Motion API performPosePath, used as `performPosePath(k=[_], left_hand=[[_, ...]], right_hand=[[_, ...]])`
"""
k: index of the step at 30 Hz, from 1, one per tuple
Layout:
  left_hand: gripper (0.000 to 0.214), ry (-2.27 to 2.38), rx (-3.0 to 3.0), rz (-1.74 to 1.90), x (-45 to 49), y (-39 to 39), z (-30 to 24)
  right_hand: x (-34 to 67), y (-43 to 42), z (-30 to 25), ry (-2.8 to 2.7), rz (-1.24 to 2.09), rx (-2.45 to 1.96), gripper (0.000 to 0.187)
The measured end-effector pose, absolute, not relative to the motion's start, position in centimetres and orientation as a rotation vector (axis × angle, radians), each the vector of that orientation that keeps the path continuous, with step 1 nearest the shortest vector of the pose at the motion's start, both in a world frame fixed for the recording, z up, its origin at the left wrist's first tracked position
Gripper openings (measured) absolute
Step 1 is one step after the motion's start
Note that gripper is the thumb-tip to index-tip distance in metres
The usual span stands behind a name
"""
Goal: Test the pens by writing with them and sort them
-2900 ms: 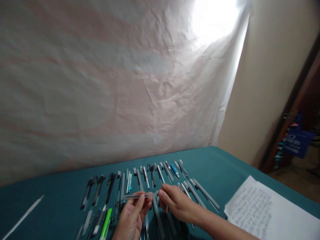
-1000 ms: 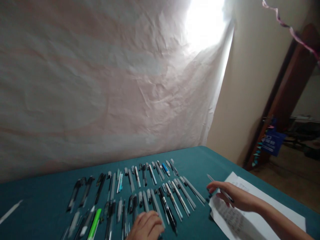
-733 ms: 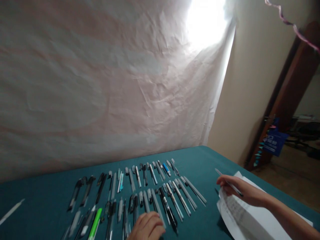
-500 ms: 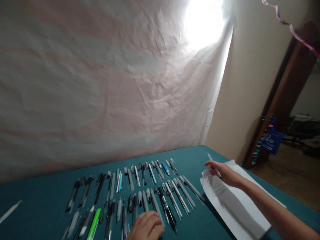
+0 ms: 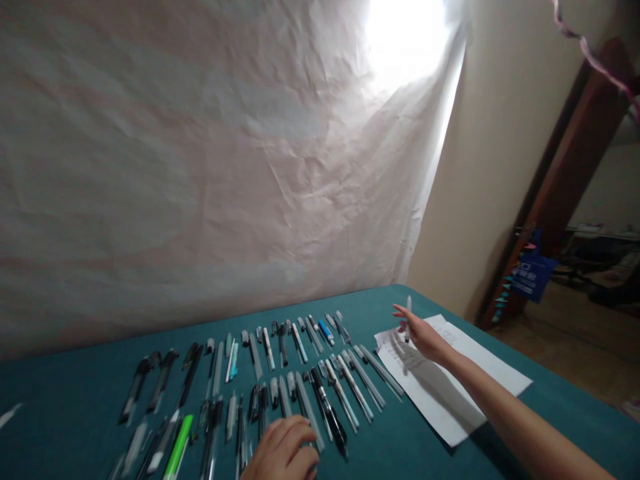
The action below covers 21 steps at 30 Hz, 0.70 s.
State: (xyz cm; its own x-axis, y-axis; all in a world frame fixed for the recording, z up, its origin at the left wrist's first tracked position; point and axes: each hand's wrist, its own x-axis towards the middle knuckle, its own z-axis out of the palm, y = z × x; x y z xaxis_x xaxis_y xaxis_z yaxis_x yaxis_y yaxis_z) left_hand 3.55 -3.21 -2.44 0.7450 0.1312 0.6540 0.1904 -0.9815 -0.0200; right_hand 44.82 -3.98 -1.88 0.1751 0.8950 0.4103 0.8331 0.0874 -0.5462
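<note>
My right hand (image 5: 423,337) is closed on a slim pale pen (image 5: 409,320) held upright between the fingers, with one finger stretched out. Beneath this hand lies white paper (image 5: 450,413) with handwriting at its far left. My left hand (image 5: 281,448) rests at the near edge of the pens with fingers curled. A dark bit shows below its fingertips, too covered to name. Beside it lie a black pen (image 5: 327,410) and clear-barrelled pens (image 5: 307,407). A bright green pen (image 5: 179,445) lies farther left.
Pens with caps beside them lie in two rows on the green tablecloth (image 5: 60,400), among them a short blue one (image 5: 326,331). A pale item (image 5: 9,415) lies at the far left. A creased sheet (image 5: 200,167) hangs behind the table. A blue bag (image 5: 535,279) hangs by the doorway.
My right hand has moved left and turned the pen from slanted to upright. The paper has shifted left, its near edge now farther from me. My left hand has barely moved; the view shifted slightly.
</note>
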Motion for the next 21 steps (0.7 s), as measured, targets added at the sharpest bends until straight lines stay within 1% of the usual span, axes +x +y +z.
performPosePath(k=[2,4,6,8,14,18,21], left_hand=[[0.017,-0.248,-2.803,-1.187,3.9,-3.2,-3.1],[0.023,-0.251,-2.767,-1.283,4.2,-3.1,-3.9],[0.023,-0.285,-2.787,-1.285,4.2,-3.1,-4.6],[0.02,-0.337,-2.843,-1.23,4.1,-3.1,-5.0],[0.021,-0.336,-2.844,-1.231,4.0,-2.7,-5.6],[0.021,-0.323,-2.865,-1.228,4.0,-2.7,-5.4],[0.019,-0.383,-2.943,-1.115,3.7,-3.1,-4.6]], right_hand=[[44.2,-4.9,-1.1,-1.533,0.194,-1.682,0.05],[43.1,-6.1,-0.1,-1.407,0.345,-1.612,0.053],[41.9,-7.5,0.6,-1.335,0.467,-1.54,0.054],[40.8,-8.9,0.8,-1.315,0.524,-1.489,0.05],[39.8,-10.9,-0.9,-1.3,0.43,-1.623,0.031],[40.1,-11.0,-2.4,-1.252,0.465,-1.601,0.029],[40.1,-11.1,-2.9,-1.292,0.508,-1.584,0.026]])
